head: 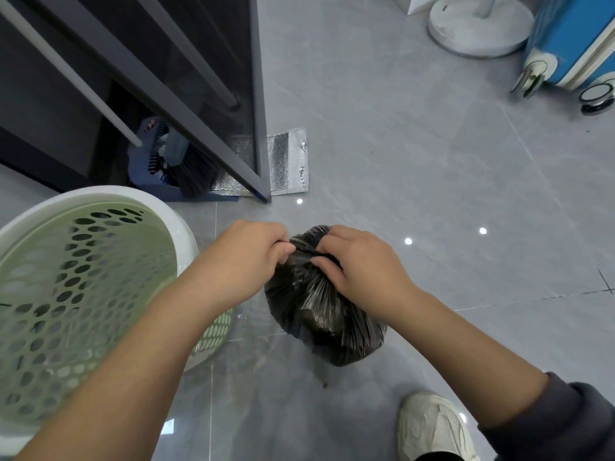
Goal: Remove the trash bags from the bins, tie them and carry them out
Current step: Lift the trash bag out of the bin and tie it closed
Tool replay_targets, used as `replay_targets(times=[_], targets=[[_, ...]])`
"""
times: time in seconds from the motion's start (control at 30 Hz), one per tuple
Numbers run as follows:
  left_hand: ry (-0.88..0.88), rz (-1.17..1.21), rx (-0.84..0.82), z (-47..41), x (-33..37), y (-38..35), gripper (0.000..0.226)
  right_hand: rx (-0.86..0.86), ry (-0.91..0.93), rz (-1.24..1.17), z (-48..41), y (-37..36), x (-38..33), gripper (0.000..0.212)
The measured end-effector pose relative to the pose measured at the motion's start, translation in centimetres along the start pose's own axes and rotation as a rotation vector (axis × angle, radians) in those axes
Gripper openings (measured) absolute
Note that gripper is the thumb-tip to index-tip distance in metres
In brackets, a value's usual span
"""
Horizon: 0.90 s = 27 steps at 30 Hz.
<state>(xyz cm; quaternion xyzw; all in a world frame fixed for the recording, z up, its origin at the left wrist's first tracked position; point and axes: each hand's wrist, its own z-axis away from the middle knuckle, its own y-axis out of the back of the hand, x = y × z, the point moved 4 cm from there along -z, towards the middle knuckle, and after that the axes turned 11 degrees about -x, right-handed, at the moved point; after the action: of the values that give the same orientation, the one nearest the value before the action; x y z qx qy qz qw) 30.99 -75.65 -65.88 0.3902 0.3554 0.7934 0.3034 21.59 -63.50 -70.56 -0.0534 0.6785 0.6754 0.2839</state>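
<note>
A full black trash bag [324,322] sits on the grey tiled floor in the middle of the head view. Its top is gathered between my two hands. My left hand [248,254] pinches the gathered plastic from the left with curled fingers. My right hand [361,262] grips the bag's top from the right, fingers curled over it. To the left stands a green perforated bin [83,287] with a white rim; no bag shows inside it.
A dark glass door frame [258,128] stands behind the bag, with a blue dustpan and brush [176,164] and a silver foil pouch [288,161] at its foot. A fan base [479,28] and blue suitcase [572,41] are far right. My white shoe [432,427] is near the bottom.
</note>
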Motion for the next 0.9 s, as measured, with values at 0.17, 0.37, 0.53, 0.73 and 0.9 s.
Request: replay_targets(times=[0.17,0.37,0.53,0.73,0.9], targets=[[0.028,-0.047,-0.002,0.3,0.0,0.3,0.031,0.076,-0.166,0.140,-0.2,0.7,-0.4,0.018],[0.055,-0.065,-0.028,0.3,0.1,0.2,0.033,0.200,-0.182,0.207,-0.2,0.7,-0.3,0.016],[0.073,0.025,-0.031,-0.1,-0.3,0.0,0.024,0.137,-0.123,0.212,-0.4,0.2,0.1,0.014],[0.071,-0.077,-0.014,-0.1,0.3,0.1,0.027,0.154,-0.197,0.264,-0.4,0.2,0.0,0.008],[0.042,-0.058,0.015,0.1,0.1,0.7,0.031,0.131,-0.060,0.163,-0.4,0.5,0.4,0.018]])
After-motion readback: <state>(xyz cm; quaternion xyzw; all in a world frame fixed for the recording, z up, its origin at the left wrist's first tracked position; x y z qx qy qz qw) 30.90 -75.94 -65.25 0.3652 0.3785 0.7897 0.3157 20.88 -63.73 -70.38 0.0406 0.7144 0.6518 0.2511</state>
